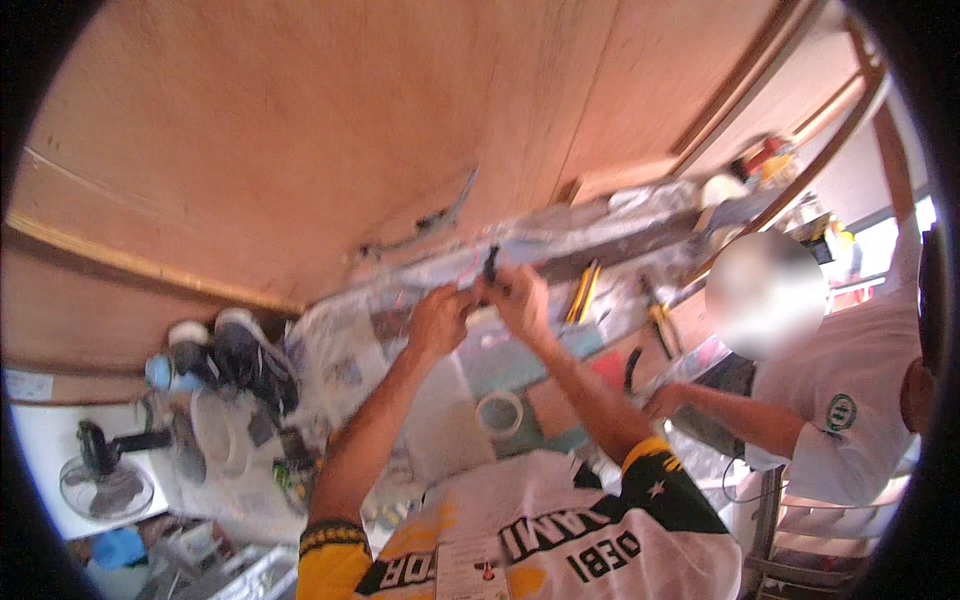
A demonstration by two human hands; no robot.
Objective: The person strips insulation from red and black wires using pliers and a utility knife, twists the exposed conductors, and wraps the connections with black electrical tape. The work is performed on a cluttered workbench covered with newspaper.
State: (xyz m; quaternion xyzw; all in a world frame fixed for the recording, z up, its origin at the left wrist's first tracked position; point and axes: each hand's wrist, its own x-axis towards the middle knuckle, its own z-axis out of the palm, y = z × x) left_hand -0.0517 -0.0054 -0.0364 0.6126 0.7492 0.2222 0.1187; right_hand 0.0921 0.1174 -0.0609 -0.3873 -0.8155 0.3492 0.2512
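Note:
Above the worktable my two hands meet with bent fingers. My right hand (pixel 518 303) pinches a small dark piece (pixel 491 262), black and narrow, which sticks up past the fingertips; its exact kind is too blurred to tell. My left hand (pixel 439 322) is closed close beside it, fingertips almost touching the right ones. A thin reddish strand, perhaps a wire, shows faintly near the left fingertips. What the left fingers hold is hidden. Below my hands, a ring-shaped roll of pale tape (pixel 499 415) lies on the table (pixel 435 425).
Right of my hands lie a yellow-and-black tool (pixel 583 292) and yellow-handled pliers (pixel 661 322). A co-worker's arm (pixel 735 415) reaches in from the right. Dark shoes (pixel 250 355) stand at the left, above a fan (pixel 105 480). A wooden panel (pixel 400 120) rises behind the table.

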